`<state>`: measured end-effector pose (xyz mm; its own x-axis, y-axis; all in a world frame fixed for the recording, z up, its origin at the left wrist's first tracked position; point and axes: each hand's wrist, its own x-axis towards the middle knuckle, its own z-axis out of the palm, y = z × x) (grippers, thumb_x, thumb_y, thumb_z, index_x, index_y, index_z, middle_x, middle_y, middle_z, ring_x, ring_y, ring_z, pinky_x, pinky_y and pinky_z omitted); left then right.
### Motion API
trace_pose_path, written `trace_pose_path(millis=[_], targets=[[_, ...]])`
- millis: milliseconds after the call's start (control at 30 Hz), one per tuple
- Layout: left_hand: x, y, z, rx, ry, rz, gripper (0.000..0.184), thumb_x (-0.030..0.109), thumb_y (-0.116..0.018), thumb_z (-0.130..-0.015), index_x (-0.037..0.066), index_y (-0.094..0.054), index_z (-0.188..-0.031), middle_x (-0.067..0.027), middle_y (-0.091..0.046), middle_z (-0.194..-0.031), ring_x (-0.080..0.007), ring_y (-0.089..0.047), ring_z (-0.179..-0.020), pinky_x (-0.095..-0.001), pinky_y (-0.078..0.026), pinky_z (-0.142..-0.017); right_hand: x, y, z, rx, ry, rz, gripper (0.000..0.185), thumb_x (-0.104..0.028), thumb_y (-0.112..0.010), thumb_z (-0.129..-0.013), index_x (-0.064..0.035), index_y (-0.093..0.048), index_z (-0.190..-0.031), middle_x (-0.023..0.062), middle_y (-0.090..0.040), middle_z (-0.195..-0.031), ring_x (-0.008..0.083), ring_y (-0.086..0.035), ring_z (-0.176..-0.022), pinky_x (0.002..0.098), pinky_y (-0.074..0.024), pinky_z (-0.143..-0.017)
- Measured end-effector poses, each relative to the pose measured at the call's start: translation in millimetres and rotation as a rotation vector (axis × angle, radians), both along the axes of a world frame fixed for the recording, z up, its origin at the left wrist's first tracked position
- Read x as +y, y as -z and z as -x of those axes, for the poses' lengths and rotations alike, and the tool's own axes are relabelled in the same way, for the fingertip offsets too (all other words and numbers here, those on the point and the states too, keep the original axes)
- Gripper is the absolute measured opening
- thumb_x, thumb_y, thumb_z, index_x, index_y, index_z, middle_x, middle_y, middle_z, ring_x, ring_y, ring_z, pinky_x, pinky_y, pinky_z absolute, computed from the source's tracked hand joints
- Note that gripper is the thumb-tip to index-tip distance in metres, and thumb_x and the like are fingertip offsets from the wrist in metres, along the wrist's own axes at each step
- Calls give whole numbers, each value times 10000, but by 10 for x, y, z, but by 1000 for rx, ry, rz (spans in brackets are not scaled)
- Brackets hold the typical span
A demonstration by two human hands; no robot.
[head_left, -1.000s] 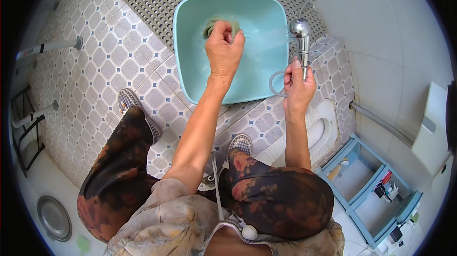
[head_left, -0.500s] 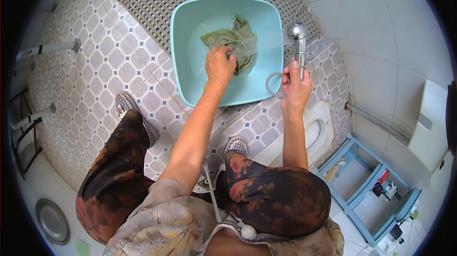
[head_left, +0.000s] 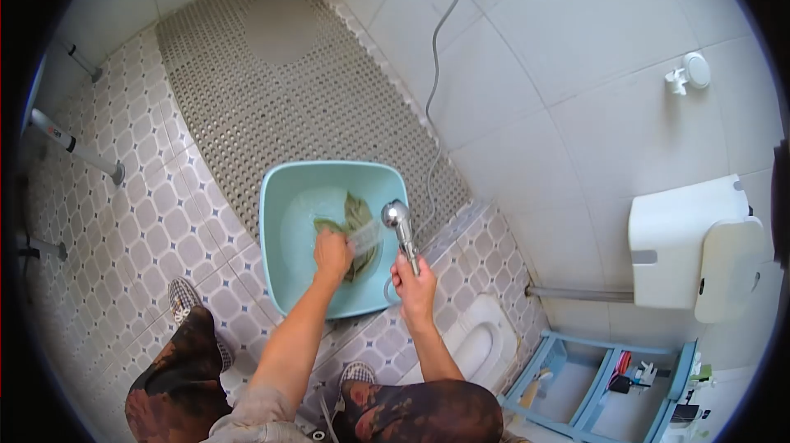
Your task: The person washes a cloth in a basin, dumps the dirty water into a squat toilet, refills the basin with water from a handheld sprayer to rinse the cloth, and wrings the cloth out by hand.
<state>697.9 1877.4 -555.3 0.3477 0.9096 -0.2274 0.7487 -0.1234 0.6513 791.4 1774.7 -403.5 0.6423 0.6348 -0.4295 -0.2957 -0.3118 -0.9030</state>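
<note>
A square light-blue plastic basin (head_left: 280, 204) rests on the floor in the head view, with water in it. A wet greenish cloth (head_left: 360, 214) lies bunched inside. My left hand (head_left: 332, 255) reaches into the basin with its fingers closed on the cloth's left part; the fingertips are partly hidden. A chrome shower head (head_left: 396, 216) is gripped by its handle in my right hand (head_left: 415, 285), at the basin's right rim. Water sprays from it leftward onto the cloth beside my left hand.
A grey hose (head_left: 437, 56) runs up the tiled wall. Behind the basin lies a perforated grey mat (head_left: 210, 89). A squat toilet (head_left: 485, 336) is at the right, near a blue shelf (head_left: 568, 346) with small items. A white wall box (head_left: 671, 233) juts out.
My view has tilted up and shifted, so more wall and mat show. The shower head has come nearer to the cloth, over the basin's right side. My left hand stays at the cloth.
</note>
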Motion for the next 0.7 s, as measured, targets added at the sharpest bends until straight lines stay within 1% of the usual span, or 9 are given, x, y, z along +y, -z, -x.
trace_pose_path(millis=[67, 167, 267, 333, 433, 500, 567, 667, 700], targets=[[-90, -1, -19, -41, -64, -154, 264, 216, -639, -807, -3, -652, -953, -184, -601, -1007, -381, -591, -933, -473, -493, -765, -17, -25, 28, 9, 0, -39, 201, -201, -644, -918, -57, -590, -1048, 3, -585, -748, 23, -470, -555, 150, -315, -432], [-75, -315, -6, -56, -50, -130, 314, 265, -613, -837, -42, -619, -905, -212, -610, -901, -409, -591, -871, -474, -482, -736, -21, -44, 10, -11, 35, -93, 193, -194, -636, -923, -55, -587, -1048, 4, -580, -746, 26, -467, -555, 153, -317, -433], [68, -504, -46, -381, -163, 162, 336, 304, -586, -868, -32, -582, -853, -217, -606, -784, -423, -582, -760, -485, -465, -696, -26, -102, -43, -62, 67, -88, 176, -203, -633, -925, -61, -574, -1009, 1, -581, -745, 23, -469, -559, 154, -323, -442], [113, -727, -86, -486, -178, 145, 351, 332, -574, -889, -12, -554, -824, -207, -593, -712, -420, -560, -675, -482, -451, -653, -18, -133, -90, -109, 87, -65, 162, -201, -629, -927, -64, -565, -986, -3, -572, -741, 24, -464, -559, 159, -326, -445], [111, -1059, -143, -679, -184, 181, 300, 308, -596, -890, 19, -561, -821, -174, -583, -693, -358, -563, -652, -434, -437, -607, 34, -147, -103, -151, 146, -65, 186, -230, -585, -954, -60, -582, -1031, -29, -528, -713, 27, -450, -553, 167, -339, -444], [81, -1333, -125, -780, -181, 196, 257, 271, -624, -868, 21, -575, -829, -158, -589, -730, -323, -570, -669, -424, -440, -619, 27, -143, -120, -151, 179, -60, 206, -243, -578, -957, -59, -585, -1052, -27, -523, -717, 27, -452, -559, 165, -326, -431], [44, -1375, -139, -819, -190, 136, 227, 240, -659, -830, 24, -587, -834, -148, -597, -785, -311, -574, -703, -416, -444, -641, -20, -112, -156, -153, 136, -93, 228, -246, -577, -959, -54, -578, -1082, -20, -528, -736, 29, -456, -566, 163, -307, -416], [-12, -1320, -58, -702, -106, 202, 214, 220, -676, -800, 25, -595, -840, -144, -605, -832, -316, -584, -739, -411, -452, -667, -18, -93, -145, -145, 152, -147, 245, -251, -579, -960, -48, -565, -1096, -16, -529, -747, 30, -458, -566, 160, -291, -406], [-58, -1158, -49, -676, -60, 177, 180, 187, -671, -784, 27, -605, -833, -151, -620, -821, -339, -606, -759, -427, -467, -676, -29, -73, -164, -143, 143, -150, 263, -254, -584, -957, -41, -557, -1109, -15, -532, -755, 31, -460, -567, 159, -291, -405]])
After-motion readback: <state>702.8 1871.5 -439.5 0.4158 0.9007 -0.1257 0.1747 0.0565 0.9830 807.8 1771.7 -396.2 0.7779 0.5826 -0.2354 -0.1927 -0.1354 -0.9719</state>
